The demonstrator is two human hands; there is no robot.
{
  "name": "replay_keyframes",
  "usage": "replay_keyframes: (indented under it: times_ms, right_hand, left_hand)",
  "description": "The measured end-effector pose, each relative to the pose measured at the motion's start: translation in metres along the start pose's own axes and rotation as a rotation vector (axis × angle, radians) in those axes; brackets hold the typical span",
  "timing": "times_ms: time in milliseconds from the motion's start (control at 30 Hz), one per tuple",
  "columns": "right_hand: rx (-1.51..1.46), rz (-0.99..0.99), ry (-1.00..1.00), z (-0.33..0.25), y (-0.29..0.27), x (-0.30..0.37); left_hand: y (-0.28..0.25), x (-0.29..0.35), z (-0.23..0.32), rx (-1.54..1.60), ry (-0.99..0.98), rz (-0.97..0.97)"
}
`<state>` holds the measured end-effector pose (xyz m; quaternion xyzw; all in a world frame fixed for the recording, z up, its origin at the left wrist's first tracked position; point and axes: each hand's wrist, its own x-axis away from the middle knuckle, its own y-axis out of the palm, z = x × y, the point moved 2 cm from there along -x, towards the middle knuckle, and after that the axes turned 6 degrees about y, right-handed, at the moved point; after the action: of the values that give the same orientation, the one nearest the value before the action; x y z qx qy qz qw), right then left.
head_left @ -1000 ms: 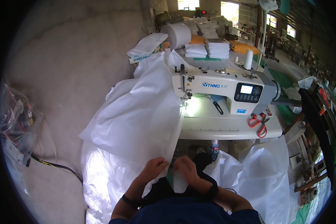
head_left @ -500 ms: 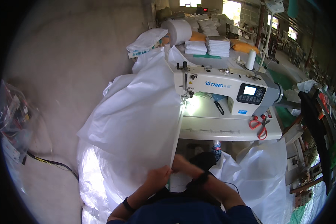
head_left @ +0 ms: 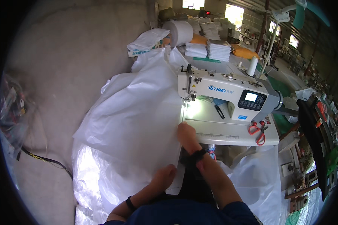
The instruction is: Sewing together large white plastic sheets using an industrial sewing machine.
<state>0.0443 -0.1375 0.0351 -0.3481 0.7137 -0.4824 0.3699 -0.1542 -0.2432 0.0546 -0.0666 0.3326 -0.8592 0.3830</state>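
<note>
A large white plastic-like sheet (head_left: 135, 112) drapes over the left side of the sewing machine (head_left: 221, 88), its right edge running up to the lit needle area. At the front edge of the machine bed, my right hand (head_left: 187, 135) is closed on that sheet edge, below the needle. Nearer to me, my left hand (head_left: 164, 177) is also closed on the sheet, close to its edge. The fingertips of both hands are largely hidden.
Red-handled scissors (head_left: 257, 133) and a dark thread snipper (head_left: 219, 112) lie on the machine bed. A white thread cone (head_left: 252, 66) stands behind the machine. Folded white stacks (head_left: 218, 50) and a big white roll (head_left: 179, 33) sit farther back. A wall fills the left.
My right hand has moved up along the sheet edge from beside my left hand to the machine bed. The left hand stays low, and the view has shifted slightly.
</note>
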Motion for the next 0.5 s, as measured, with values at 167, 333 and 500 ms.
replay_keyframes:
  times_ms: [167,333,500]
  right_hand:
    - [-0.119,-0.087,0.100,-0.003,0.005,0.031]
    - [-0.164,-0.149,0.137,-0.004,0.002,0.043]
    - [-0.223,-0.142,0.147,-0.003,0.001,0.044]
  left_hand:
    - [0.008,-0.024,-0.030,0.069,-0.072,0.042]
    - [0.028,-0.040,-0.049,0.426,-0.174,0.011]
    - [0.034,-0.055,-0.052,0.713,-0.297,-0.029]
